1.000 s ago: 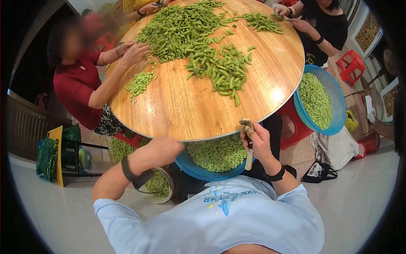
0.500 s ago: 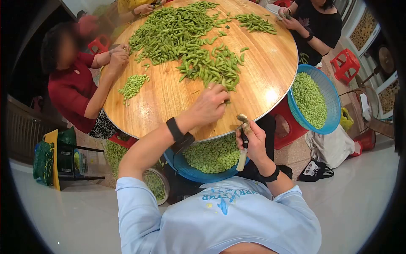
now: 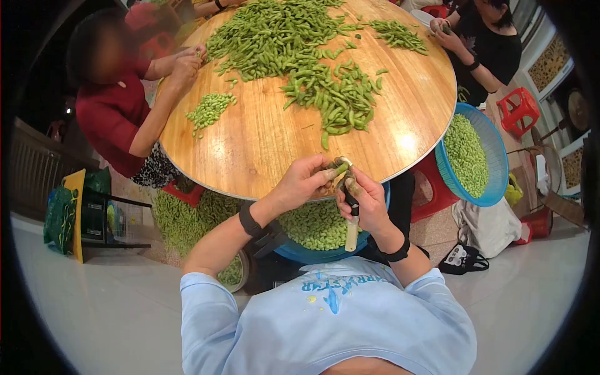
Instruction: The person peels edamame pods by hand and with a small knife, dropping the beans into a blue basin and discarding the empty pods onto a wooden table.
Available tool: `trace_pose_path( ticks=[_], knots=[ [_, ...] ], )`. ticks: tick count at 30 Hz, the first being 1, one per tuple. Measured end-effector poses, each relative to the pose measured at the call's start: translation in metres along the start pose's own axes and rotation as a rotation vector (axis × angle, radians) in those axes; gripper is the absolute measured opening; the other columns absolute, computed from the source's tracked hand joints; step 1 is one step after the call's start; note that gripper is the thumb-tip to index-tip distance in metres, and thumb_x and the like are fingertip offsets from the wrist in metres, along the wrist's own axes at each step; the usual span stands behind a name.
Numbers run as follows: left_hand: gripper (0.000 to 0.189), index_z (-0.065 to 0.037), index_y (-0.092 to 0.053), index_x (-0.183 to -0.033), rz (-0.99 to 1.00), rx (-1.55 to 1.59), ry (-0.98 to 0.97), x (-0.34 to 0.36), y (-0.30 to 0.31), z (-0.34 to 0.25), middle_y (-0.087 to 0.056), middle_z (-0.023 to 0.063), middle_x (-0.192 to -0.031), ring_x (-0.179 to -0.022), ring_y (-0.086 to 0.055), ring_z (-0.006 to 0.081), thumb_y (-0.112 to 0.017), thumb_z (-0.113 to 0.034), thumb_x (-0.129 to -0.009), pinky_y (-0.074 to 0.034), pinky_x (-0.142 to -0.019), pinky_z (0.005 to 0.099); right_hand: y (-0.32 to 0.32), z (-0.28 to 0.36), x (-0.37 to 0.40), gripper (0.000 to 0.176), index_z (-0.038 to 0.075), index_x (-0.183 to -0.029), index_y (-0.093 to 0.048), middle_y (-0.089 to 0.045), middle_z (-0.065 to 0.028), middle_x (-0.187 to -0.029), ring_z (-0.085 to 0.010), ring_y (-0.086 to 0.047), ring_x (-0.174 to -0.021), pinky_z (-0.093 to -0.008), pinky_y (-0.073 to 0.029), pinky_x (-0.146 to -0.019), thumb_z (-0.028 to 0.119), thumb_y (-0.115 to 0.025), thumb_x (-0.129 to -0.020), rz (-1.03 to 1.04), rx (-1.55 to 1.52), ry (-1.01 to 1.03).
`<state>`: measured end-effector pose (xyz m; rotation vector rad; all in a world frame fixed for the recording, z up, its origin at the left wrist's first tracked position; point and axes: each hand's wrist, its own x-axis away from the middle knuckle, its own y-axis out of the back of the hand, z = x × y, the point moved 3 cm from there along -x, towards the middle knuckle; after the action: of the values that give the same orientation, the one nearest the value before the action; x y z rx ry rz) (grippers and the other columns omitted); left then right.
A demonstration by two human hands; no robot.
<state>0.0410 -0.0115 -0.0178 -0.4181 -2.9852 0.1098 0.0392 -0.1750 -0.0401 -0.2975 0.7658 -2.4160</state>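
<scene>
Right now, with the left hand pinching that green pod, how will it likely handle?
The pod probably feels light and fairly stiff: the left hand pinches one end and the rest sticks out unsupported. Like the pile lying scattered on the table, it looks flattish, likely sliding, not rolling.

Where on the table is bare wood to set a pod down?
Bare wood: near side of the table, between the small heap and the big pile, and the right side towards the blue basket. Crowded: the far half, and the near rim at the left hand and right hand.
</scene>
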Motion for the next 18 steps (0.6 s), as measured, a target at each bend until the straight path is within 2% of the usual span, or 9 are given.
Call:
trace_pose_path(
  ticks=[2, 8, 11, 13, 17, 18],
  knots=[
    [0.012, -0.001, -0.058, -0.098, -0.021, -0.017, -0.042, 0.003, 0.002, 0.002, -0.056, -0.0018, -0.078, -0.069, -0.052, 0.0037, -0.055, -0.012, -0.095, -0.044, -0.06, 0.019, -0.003, -0.002, -0.001, 0.039, 0.003, -0.137, -0.042, -0.054, -0.0052, -0.076, -0.0095, -0.047, -0.053, -0.0211, -0.04, -0.044, 0.013, -0.043, -0.099, -0.018, -0.028, 0.016],
    [0.014, 0.001, -0.056, -0.097, -0.102, -0.234, -0.179, 0.011, 0.006, 0.002, -0.051, -0.0031, -0.074, -0.066, -0.046, 0.0024, -0.055, -0.013, -0.095, -0.04, -0.056, 0.0204, -0.008, -0.003, -0.003, 0.036, 0.005, -0.134, -0.047, -0.054, -0.005, -0.073, -0.0098, -0.046, -0.051, -0.0218, -0.039, -0.043, 0.01, -0.045, -0.098, -0.052, 0.038, 0.056],
    [0.013, 0.0, -0.057, -0.097, -0.066, -0.055, -0.105, 0.008, 0.008, 0.005, -0.052, -0.0023, -0.072, -0.064, -0.048, 0.0028, -0.054, -0.013, -0.095, -0.039, -0.054, 0.0201, -0.007, -0.006, -0.004, 0.033, 0.004, -0.13, -0.05, -0.054, -0.005, -0.073, -0.01, -0.045, -0.051, -0.022, -0.038, -0.042, 0.01, -0.046, -0.097, -0.067, 0.0, 0.05],
    [0.013, -0.002, -0.058, -0.098, 0.11, 0.466, 0.181, 0.007, 0.007, 0.013, -0.055, -0.001, -0.071, -0.061, -0.05, 0.0041, -0.054, -0.013, -0.095, -0.038, -0.052, 0.0194, -0.007, -0.004, -0.001, 0.031, 0.004, -0.128, -0.051, -0.054, -0.0054, -0.074, -0.0102, -0.045, -0.051, -0.0219, -0.038, -0.043, 0.01, -0.047, -0.097, -0.047, -0.092, -0.006],
    [0.013, -0.004, -0.059, -0.098, 0.142, 0.618, 0.278, 0.008, 0.001, 0.012, -0.057, -0.0011, -0.071, -0.059, -0.052, 0.0055, -0.052, -0.015, -0.096, -0.037, -0.05, 0.0191, -0.012, 0.002, 0.003, 0.028, 0.006, -0.123, -0.053, -0.053, -0.0062, -0.076, -0.0094, -0.042, -0.052, -0.0202, -0.036, -0.042, 0.012, -0.049, -0.096, -0.041, -0.244, -0.135],
    [0.012, -0.003, -0.059, -0.098, 0.063, 0.345, 0.234, 0.007, 0.005, 0.012, -0.058, 0.0015, -0.071, -0.058, -0.053, 0.0092, -0.054, -0.013, -0.095, -0.039, -0.05, 0.0216, -0.01, 0.004, 0.004, 0.028, 0.006, -0.123, -0.053, -0.053, -0.0062, -0.076, -0.0094, -0.042, -0.052, -0.0202, -0.036, -0.042, 0.012, -0.049, -0.096, -0.045, -0.255, -0.114]
  ],
)
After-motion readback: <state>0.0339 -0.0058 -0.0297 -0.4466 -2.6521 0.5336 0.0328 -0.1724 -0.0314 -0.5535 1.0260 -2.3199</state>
